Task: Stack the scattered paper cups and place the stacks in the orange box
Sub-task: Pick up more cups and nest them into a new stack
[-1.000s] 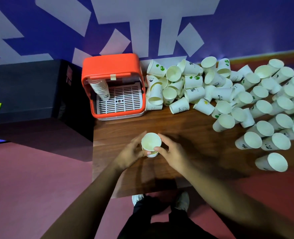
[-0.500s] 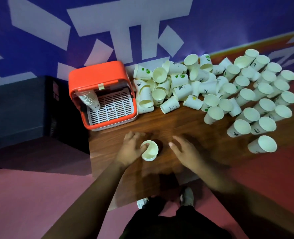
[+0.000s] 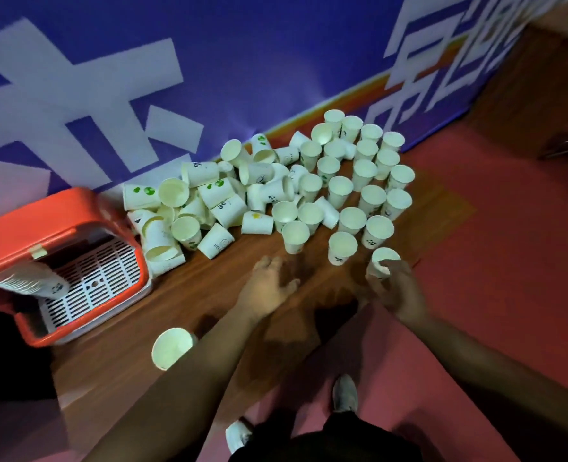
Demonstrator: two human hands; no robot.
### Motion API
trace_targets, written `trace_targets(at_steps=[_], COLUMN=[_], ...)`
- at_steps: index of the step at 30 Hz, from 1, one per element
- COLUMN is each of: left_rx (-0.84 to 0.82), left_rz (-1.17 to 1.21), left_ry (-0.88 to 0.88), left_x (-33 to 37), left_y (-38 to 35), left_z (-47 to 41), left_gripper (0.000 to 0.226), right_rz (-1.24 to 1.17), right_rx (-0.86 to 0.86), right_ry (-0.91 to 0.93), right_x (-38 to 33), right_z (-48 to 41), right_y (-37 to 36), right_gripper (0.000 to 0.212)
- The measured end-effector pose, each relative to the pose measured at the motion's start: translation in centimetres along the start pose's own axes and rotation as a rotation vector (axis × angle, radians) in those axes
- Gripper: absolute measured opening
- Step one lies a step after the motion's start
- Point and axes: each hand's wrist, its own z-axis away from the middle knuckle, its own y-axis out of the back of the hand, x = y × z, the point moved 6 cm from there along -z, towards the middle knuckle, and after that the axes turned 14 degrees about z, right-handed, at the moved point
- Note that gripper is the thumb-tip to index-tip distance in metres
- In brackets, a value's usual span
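— What is held, and how?

— The nearest upright cup (image 3: 381,260) is gripped by the right hand (image 3: 399,291). Thumb and fingers are curled round its wall below the rim, so the hand is closed on it. The mouth is left clear, presumably so that the cup can be lifted and dropped into another.

— And the other hand?

— Nothing is held by the left hand (image 3: 267,285). Its fingers are spread and relaxed over the table (image 3: 209,295), to the left of the grip. Whether the wood is touched cannot be told (the frame is blurred there). The hand is judged to be kept free for a second cup (image 3: 295,236) just beyond it.

— What lies round the grip?

— Just beyond the gripped cup, upright cups (image 3: 342,248) are ranked mouth-up. Further left and back, a tumbled heap (image 3: 209,195) is seen against the wall (image 3: 276,61). The upright ones are likely taken first, since no turning is needed.

— Where are the stacks kept?

— A lone cup or short stack (image 3: 172,348) is stood beside the left forearm, well left of the grip, probably as a base to be built on. Farthest left, the orange box (image 3: 59,225) is open toward the camera, and one stack (image 3: 32,281) is laid on its side within. Most cups are not yet stacked.
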Motion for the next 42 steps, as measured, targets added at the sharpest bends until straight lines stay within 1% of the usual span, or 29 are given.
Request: trace_targets(at_steps=[3,5,6,8,10,13,15,16,18,20,23,25,27,29,32,34,38,42], left_rx=[-0.024,-0.046,-0.048,-0.018,0.035,0.11,0.129,0.121,0.097,0.108,0.121,0.107,0.121,0.176,0.229,0.306,0.485,0.592], left_rz=[0.047,0.067,0.057,0.029,0.037,0.015,-0.009,-0.035,-0.111,-0.166,-0.167,-0.127,-0.039,0.035,0.061,0.073,0.117,0.158], left_ry=[0.053,0.113,0.132,0.139,0.148,0.171,0.174,0.174,0.167,0.141,0.113,0.137,0.151,0.117,0.039,0.024,0.092,0.168], left_x=[2.8,4.2,4.7,5.5,5.9,6.3,6.3,6.4,6.3,6.1,5.8,5.7,5.6,5.7,5.9,5.7,3.7,0.5], left_y=[-4.8,-7.8,-8.9,-10.5,-11.4,-12.6,-13.4,-13.8,-14.5,-14.9,-15.3,-15.1,-14.2,-12.5,-8.8,-5.4,2.0,7.7], left_z=[-3.3,-5.6,-6.7,-8.9,-10.8,-13.1,-14.6,-15.2,-16.1,-16.6,-16.3,-15.5,-14.0,-11.9,-8.1,-5.4,0.6,7.1], left_gripper=[0.067,0.081,0.087,0.089,0.091,0.097,0.102,0.103,0.101,0.095,0.084,0.082,0.08,0.076,0.072,0.069,0.077,0.077], right_rz=[0.002,-0.006,-0.028,-0.058,-0.035,-0.004,0.014,0.027,0.078,0.085,0.037,-0.055,-0.172,-0.192,-0.16,-0.13,-0.122,-0.133], right_rx=[-0.072,-0.123,-0.136,-0.149,-0.196,-0.335,-0.327,-0.278,-0.212,-0.195,-0.18,-0.175,-0.254,-0.273,-0.225,-0.223,-0.222,-0.187], right_ry=[-0.092,-0.116,-0.103,-0.036,0.023,0.059,0.103,0.136,0.213,0.243,0.266,0.272,0.197,0.165,0.202,0.22,0.319,0.42], right_x=[6.1,9.1,9.6,9.5,9.1,8.5,8.3,8.4,8.9,9.5,9.3,8.7,8.0,7.2,4.7,2.0,-4.8,-12.5], right_z=[-3.0,-4.8,-5.6,-6.7,-7.9,-9.3,-9.9,-10.2,-10.4,-10.6,-10.2,-9.9,-9.8,-9.5,-9.0,-8.4,-6.4,-3.5], right_y=[-0.2,-0.8,-0.8,-0.7,-1.1,-2.4,-2.9,-3.0,-3.5,-3.7,-2.9,-2.0,-1.3,-0.6,0.7,1.4,2.2,2.0], right_gripper=[0.064,0.071,0.071,0.075,0.087,0.105,0.105,0.104,0.1,0.097,0.096,0.095,0.094,0.093,0.086,0.084,0.078,0.084])
